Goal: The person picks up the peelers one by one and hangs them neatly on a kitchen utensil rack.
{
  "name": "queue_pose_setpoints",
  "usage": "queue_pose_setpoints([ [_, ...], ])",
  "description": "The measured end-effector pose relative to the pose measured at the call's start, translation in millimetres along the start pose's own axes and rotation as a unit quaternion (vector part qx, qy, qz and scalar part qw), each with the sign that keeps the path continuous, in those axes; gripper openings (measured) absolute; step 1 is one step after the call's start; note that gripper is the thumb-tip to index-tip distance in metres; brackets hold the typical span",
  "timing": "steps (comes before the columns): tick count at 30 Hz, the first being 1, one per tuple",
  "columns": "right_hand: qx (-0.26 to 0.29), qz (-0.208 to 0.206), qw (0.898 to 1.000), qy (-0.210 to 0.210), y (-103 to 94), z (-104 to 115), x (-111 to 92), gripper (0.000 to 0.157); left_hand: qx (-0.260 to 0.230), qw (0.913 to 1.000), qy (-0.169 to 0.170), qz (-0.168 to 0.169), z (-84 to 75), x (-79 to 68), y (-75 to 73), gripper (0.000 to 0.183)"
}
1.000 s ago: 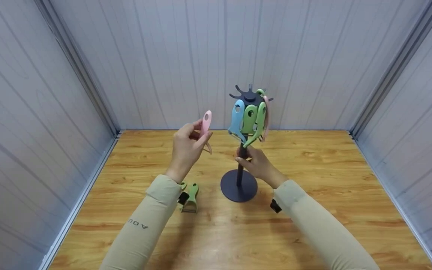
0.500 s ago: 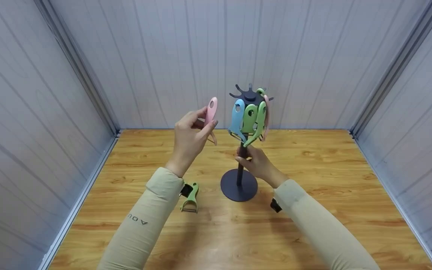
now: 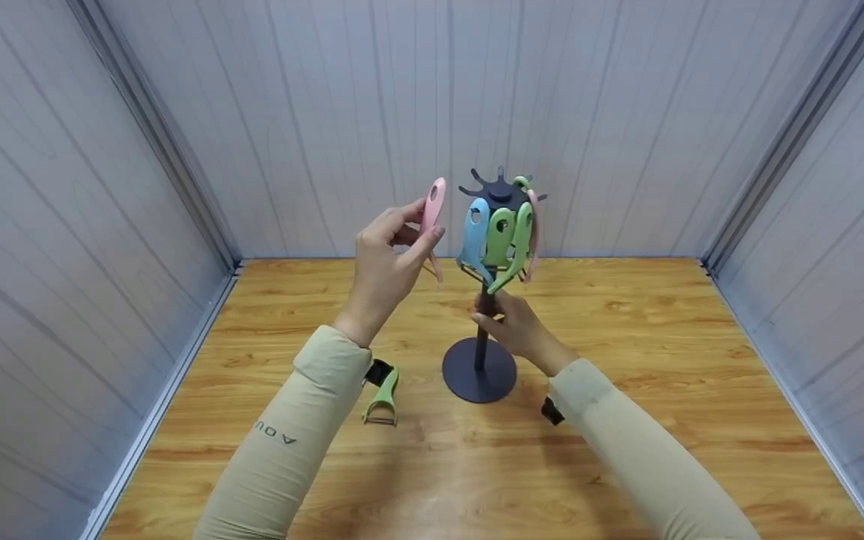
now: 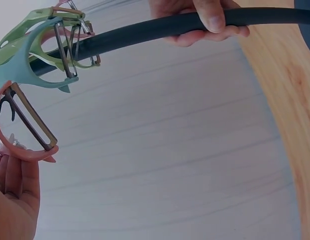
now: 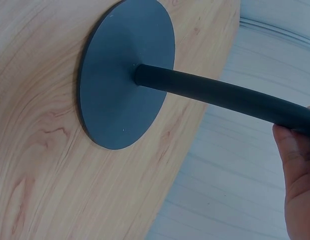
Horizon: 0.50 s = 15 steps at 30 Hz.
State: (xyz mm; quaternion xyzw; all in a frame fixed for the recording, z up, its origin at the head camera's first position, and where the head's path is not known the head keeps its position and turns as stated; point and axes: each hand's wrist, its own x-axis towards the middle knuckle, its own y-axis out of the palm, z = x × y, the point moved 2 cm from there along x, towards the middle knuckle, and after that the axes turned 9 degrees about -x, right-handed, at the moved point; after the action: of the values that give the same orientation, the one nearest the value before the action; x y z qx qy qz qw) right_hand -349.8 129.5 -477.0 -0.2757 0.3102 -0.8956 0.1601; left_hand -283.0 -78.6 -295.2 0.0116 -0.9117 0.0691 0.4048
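Observation:
My left hand (image 3: 391, 251) pinches a pink peeler (image 3: 433, 204) by its handle, with the holed end up and the blade end down. It is held apart from the rack, left of it; the left wrist view shows its blade (image 4: 32, 117). My right hand (image 3: 518, 326) grips the post of a dark rack (image 3: 481, 349) below its hooks. From the hooks hang a blue peeler (image 3: 473, 236), a green peeler (image 3: 499, 238), another green peeler (image 3: 520, 244) and a pink peeler (image 3: 535, 232) at the right. One more green piece (image 3: 522, 182) shows behind, mostly hidden.
A green peeler (image 3: 382, 397) lies on the wooden table (image 3: 627, 322), partly behind the left wrist camera (image 3: 378, 373). The rack's round base (image 5: 119, 100) stands flat on the table. Bare hooks (image 3: 473, 180) point left and back. Pale panel walls (image 3: 327, 112) enclose the table.
My left hand has risen and moved right with the pink peeler, closer to the rack's hooks. The right hand stays on the post.

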Motion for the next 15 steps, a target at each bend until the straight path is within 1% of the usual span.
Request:
queue_pose_setpoints([
  [2, 0.000, -0.001, 1.000, -0.004, 0.2, -0.2, -0.1, 0.014, -0.002, 1.0000, -0.003, 0.007, 0.1, 2.0, 1.9, 0.034],
  [4, 0.004, -0.002, 1.000, -0.006, 0.1, 0.1, -0.4, 0.015, -0.002, 0.9999, -0.004, 0.012, 4.1, 4.0, 4.1, 0.035],
  [7, 0.011, -0.003, 1.000, -0.004, 0.3, 1.3, -0.7, 0.014, -0.004, 0.9998, -0.007, 0.016, 16.4, 6.8, 7.2, 0.037],
  [10, 0.005, -0.004, 1.000, 0.011, 0.1, 3.8, -1.0, 0.011, -0.001, 0.9996, -0.018, 0.021, 25.9, 8.7, 9.5, 0.037],
  [12, -0.002, -0.006, 1.000, 0.017, -0.5, 8.5, -1.3, 0.010, -0.005, 0.9993, -0.025, 0.028, 29.8, 9.2, 10.4, 0.037],
  [15, 0.005, -0.009, 1.000, 0.023, -4.7, 21.4, -2.1, 0.012, -0.017, 0.9987, -0.029, 0.038, 32.3, 9.6, 12.2, 0.036],
])
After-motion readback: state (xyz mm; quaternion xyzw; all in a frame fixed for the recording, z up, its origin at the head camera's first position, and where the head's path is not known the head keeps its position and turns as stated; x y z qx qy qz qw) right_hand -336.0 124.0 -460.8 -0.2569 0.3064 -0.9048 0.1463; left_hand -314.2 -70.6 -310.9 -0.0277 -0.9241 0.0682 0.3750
